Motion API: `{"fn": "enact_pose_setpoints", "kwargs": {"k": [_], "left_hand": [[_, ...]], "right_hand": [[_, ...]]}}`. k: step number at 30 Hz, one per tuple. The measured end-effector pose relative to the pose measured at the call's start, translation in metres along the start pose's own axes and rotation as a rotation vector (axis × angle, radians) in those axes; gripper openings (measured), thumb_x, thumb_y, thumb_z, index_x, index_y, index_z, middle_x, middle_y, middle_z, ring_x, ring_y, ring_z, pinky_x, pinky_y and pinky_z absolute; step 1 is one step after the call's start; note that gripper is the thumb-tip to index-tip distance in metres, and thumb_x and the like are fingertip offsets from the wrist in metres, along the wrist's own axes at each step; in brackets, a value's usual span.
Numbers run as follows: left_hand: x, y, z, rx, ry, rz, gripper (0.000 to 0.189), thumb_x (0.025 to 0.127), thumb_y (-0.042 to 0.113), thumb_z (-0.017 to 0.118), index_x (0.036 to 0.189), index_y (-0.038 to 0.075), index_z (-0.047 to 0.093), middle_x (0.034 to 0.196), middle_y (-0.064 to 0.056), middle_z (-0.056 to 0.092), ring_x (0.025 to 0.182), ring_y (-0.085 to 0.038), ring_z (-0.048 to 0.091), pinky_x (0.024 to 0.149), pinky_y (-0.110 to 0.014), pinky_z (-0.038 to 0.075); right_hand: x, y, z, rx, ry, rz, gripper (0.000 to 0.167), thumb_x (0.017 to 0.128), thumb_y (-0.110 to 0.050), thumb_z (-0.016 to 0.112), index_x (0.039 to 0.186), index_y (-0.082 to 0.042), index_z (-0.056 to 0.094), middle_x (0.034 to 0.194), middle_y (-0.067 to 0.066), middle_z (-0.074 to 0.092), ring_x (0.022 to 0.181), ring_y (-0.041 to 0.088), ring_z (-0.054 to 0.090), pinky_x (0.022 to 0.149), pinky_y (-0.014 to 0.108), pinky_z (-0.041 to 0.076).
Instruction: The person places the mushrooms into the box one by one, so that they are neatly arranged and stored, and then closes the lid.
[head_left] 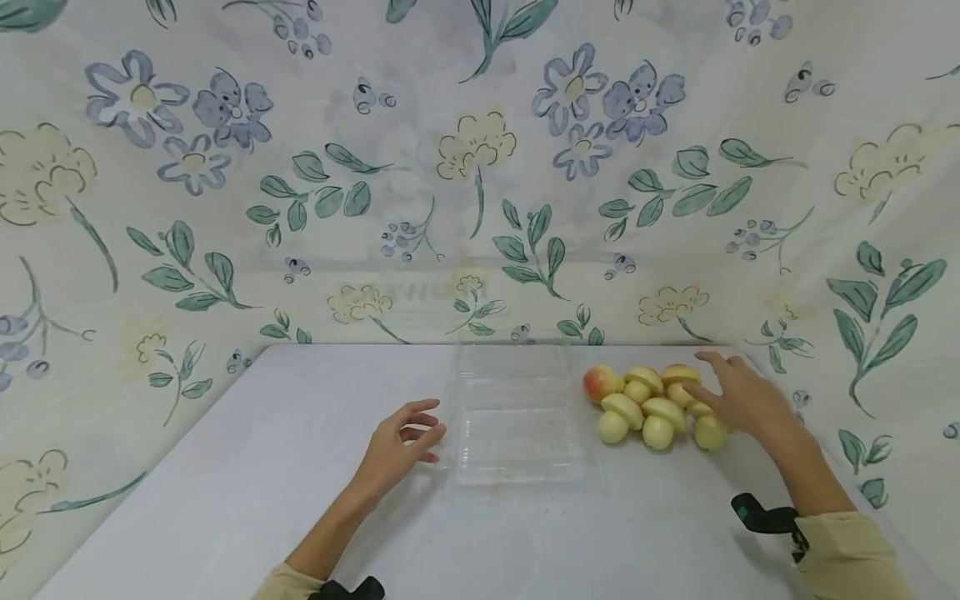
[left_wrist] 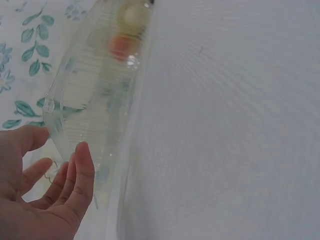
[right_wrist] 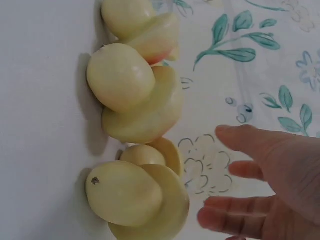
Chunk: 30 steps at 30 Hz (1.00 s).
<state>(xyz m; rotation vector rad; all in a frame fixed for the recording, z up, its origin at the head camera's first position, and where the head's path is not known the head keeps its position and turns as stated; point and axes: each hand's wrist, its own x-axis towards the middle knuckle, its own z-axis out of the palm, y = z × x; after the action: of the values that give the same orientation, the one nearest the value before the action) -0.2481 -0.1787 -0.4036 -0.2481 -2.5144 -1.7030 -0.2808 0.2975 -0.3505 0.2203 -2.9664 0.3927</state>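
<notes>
A clear plastic box (head_left: 517, 446) stands mid-table, its see-through wall also showing in the left wrist view. My left hand (head_left: 401, 446) is beside the box's left side, fingers loosely bent and holding nothing; in the left wrist view the fingertips (left_wrist: 84, 152) overlap the box's near corner. To the right of the box sits a cluster of several pale yellow fruits (head_left: 658, 432), some round, others like curved pieces resting on them. One round fruit (head_left: 600, 383) has a red blush. My right hand (head_left: 738, 392) hovers at the cluster's right end, thumb and fingers spread apart around nothing.
The white table (head_left: 247, 467) runs back to a curtain (head_left: 420, 183) printed with flowers and leaves. Black wrist straps with mounts (head_left: 765, 515) sit on both forearms, near beige sleeves (head_left: 851, 554).
</notes>
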Motion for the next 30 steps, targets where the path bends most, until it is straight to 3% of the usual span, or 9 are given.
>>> {"fn": "enact_pose_setpoints", "kwargs": {"k": [5,9,13,18,26,30], "left_hand": [[-0.001,-0.002,0.0,-0.017,-0.006,0.014,0.045,0.091,0.019,0.07,0.133,0.008,0.057,0.112,-0.017,0.063,0.093,-0.028,0.068,0.067,-0.028,0.062],[0.0,-0.002,-0.001,-0.034,-0.02,0.029,0.043,0.091,0.016,0.069,0.132,0.005,0.058,0.11,-0.017,0.064,0.091,-0.029,0.068,0.067,-0.027,0.062],[0.0,-0.003,0.0,-0.077,-0.044,0.037,0.041,0.092,0.012,0.069,0.13,0.0,0.059,0.11,-0.02,0.064,0.088,-0.026,0.068,0.068,-0.026,0.061],[-0.001,-0.003,0.001,-0.151,-0.04,0.003,0.041,0.092,0.013,0.069,0.128,-0.005,0.059,0.111,-0.022,0.063,0.084,-0.015,0.066,0.07,-0.025,0.061],[-0.001,-0.006,0.004,-0.262,-0.019,-0.062,0.042,0.091,0.011,0.07,0.126,-0.008,0.06,0.113,-0.022,0.063,0.082,-0.012,0.064,0.068,-0.023,0.06],[0.0,-0.007,0.004,-0.288,-0.006,-0.07,0.04,0.091,0.008,0.069,0.126,-0.009,0.06,0.116,-0.026,0.063,0.082,-0.01,0.064,0.069,-0.024,0.06]], "right_hand": [[-0.002,0.005,-0.008,-0.002,-0.065,0.041,0.071,0.097,-0.045,0.055,0.142,0.006,0.036,0.125,0.041,0.051,0.109,0.055,0.054,0.077,0.06,0.052],[-0.004,0.009,-0.012,0.025,-0.147,0.072,0.075,0.095,-0.044,0.059,0.143,0.008,0.034,0.117,0.037,0.056,0.085,0.039,0.065,0.066,0.047,0.054],[-0.005,0.012,-0.013,0.054,-0.218,0.082,0.078,0.092,-0.043,0.064,0.142,0.008,0.033,0.099,0.026,0.064,0.068,0.02,0.063,0.058,0.034,0.048],[-0.006,0.013,-0.013,0.084,-0.249,0.05,0.072,0.09,-0.037,0.069,0.139,0.006,0.039,0.088,0.015,0.067,0.069,0.018,0.062,0.057,0.032,0.048],[-0.004,0.015,-0.006,0.155,-0.343,0.091,0.071,0.087,-0.03,0.074,0.138,0.006,0.041,0.097,0.018,0.065,0.075,0.02,0.062,0.06,0.032,0.051],[-0.003,0.015,-0.003,0.18,-0.354,0.082,0.073,0.083,-0.029,0.078,0.136,0.006,0.042,0.092,0.013,0.064,0.074,0.02,0.061,0.06,0.031,0.05]]}}
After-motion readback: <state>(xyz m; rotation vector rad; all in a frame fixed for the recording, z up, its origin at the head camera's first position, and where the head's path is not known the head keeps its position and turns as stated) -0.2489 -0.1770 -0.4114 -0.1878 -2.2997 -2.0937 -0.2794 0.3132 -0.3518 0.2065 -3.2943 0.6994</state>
